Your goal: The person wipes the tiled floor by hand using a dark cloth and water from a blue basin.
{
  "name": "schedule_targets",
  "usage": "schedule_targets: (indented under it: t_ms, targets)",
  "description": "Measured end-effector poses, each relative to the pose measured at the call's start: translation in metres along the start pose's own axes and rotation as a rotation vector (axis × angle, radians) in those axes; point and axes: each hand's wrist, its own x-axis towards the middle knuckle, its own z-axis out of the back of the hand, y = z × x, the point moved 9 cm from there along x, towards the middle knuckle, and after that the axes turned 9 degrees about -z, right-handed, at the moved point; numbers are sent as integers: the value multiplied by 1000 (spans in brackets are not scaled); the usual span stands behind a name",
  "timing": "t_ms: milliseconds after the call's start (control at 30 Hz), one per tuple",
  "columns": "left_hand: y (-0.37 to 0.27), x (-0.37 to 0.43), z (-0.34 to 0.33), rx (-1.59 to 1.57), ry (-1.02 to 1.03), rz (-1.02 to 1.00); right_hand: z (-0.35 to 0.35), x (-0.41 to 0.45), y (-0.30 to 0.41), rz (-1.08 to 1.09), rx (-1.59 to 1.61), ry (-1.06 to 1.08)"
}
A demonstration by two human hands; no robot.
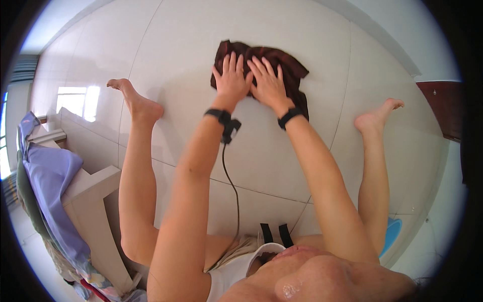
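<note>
A dark maroon-brown cloth (290, 62) lies bunched on the pale tiled floor (260, 151), with creases and a raised corner at its right. My left hand (232, 79) rests flat on the cloth's left part, fingers spread. Beside it, my right hand (268, 81) presses on the middle of the cloth, also with spread fingers; the two thumbs nearly meet. Both wrists wear black bands, and a small black device (231, 131) with a cable sits at the left wrist. The underside of the cloth is hidden.
My bare legs spread to both sides of the floor, feet (141, 107) outward. At left stands a white piece of furniture (90, 185) draped with lilac cloth (53, 166). A blue plastic basin (392, 234) is partly visible behind my right leg. A brown door (443, 105) is at right.
</note>
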Motion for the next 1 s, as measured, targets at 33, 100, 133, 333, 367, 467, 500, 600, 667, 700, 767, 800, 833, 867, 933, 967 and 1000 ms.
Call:
schedule_targets:
  t_ms: [33,100,133,333,367,467,500,600,667,700,767,800,833,867,933,967,1000]
  targets:
    - [5,20,-5,-9,49,9,-5,20,-8,-24,-18,10]
    - [17,38,-11,8,144,29,-13,39,-8,-53,-23,50]
    - [19,39,-9,12,143,29,-13,42,-6,-62,-14,48]
    - [-5,-9,-4,25,117,18,-6,-10,2,-37,4,-21]
    - [-9,-31,-2,39,86,-5,0,-31,11,3,37,-59]
    - [-35,-116,5,-7,67,-33,9,-111,31,33,44,22]
    - [-51,-142,11,-2,75,-47,14,-139,33,33,47,60]
    - [-95,-233,26,-25,179,-46,31,-232,49,25,81,176]
    - [-118,-293,33,-80,308,-23,35,-294,61,1,72,272]
    - [-128,-314,39,-93,340,-23,37,-315,65,-25,104,310]
    - [-139,-336,39,-109,502,35,38,-338,68,-45,94,276]
    - [-140,-337,40,-104,510,22,39,-336,71,-60,99,273]
    - [-136,-338,38,-109,540,55,39,-333,73,-44,106,278]
    - [-134,-334,33,-110,563,62,37,-324,70,-48,112,281]
    - [-126,-320,35,-85,534,102,35,-303,68,-8,169,288]
    - [-121,-307,36,-61,486,136,33,-288,63,36,221,294]
    - [-111,-288,36,-30,437,146,36,-264,60,54,226,255]
